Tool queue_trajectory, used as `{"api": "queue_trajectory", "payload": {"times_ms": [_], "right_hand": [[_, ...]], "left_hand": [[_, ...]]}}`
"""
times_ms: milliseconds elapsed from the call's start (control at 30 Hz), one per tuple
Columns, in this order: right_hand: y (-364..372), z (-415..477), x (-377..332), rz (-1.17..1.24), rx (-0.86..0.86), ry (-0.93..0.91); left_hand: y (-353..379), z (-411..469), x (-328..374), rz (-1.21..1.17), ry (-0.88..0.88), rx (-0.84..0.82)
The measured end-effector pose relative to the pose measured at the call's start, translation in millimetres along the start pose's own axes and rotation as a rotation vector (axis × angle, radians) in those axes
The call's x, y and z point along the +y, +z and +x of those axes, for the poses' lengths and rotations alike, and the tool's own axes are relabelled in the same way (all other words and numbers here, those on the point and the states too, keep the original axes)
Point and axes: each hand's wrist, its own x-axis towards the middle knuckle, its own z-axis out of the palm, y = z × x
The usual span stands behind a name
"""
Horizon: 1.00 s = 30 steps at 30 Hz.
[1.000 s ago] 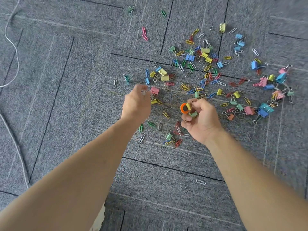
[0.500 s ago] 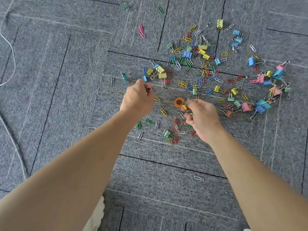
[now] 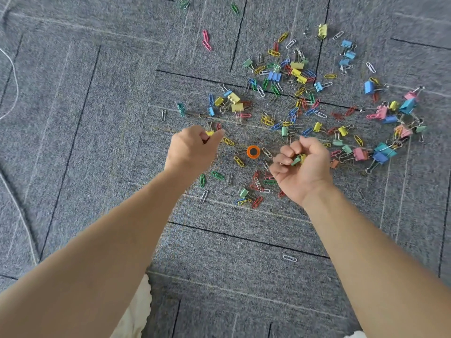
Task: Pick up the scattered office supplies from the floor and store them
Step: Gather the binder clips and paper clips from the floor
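Observation:
Many coloured paper clips and binder clips (image 3: 300, 76) lie scattered over the grey carpet, mostly ahead and to the right. An orange round magnet (image 3: 253, 151) lies on the carpet between my hands. My left hand (image 3: 192, 148) is curled over small clips, a pink one and a yellow one showing at its fingertips. My right hand (image 3: 301, 164) is closed around a few binder clips, with a green and a yellow one poking out of the fist.
Grey carpet tiles (image 3: 97, 142) with dark seams cover the floor. A white cord (image 3: 14, 76) runs along the far left. One stray white paper clip (image 3: 289, 258) lies nearer to me. A piece of pale cloth (image 3: 136, 313) shows at the bottom.
The orange magnet has left my right hand and now lies on the carpet. My right hand has pulled back to the right; my left hand stays closed on its clips.

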Motion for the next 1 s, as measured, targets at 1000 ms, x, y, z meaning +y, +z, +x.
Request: {"api": "queue_trajectory", "payload": {"times_ms": [1000], "right_hand": [[4.7,-5.9,2.0,-0.287,-0.115,0.013]], "left_hand": [[11.9,4.5,11.4,0.278,-0.074,-0.064]]}}
